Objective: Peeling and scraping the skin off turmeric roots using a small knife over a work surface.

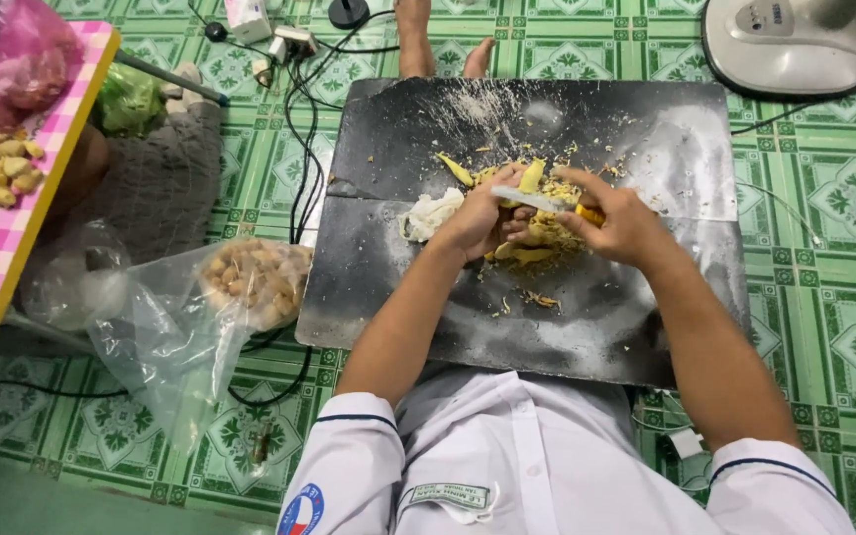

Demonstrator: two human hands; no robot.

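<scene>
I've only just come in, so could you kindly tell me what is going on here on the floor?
A person in a white shirt sits at a dark board on the green tiled floor. The right hand holds a yellow-handled knife whose blade reaches across to a small piece gripped in the left hand. Yellowish peelings lie heaped under both hands. A clear bag of pale knobbly roots lies open left of the board.

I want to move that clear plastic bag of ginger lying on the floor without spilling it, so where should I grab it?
Probably grip the clear plastic bag by its loose empty film on the near left side. The ginger pieces sit bunched at the far right end beside the dark board, so lifting the slack end should keep them settled.
</scene>
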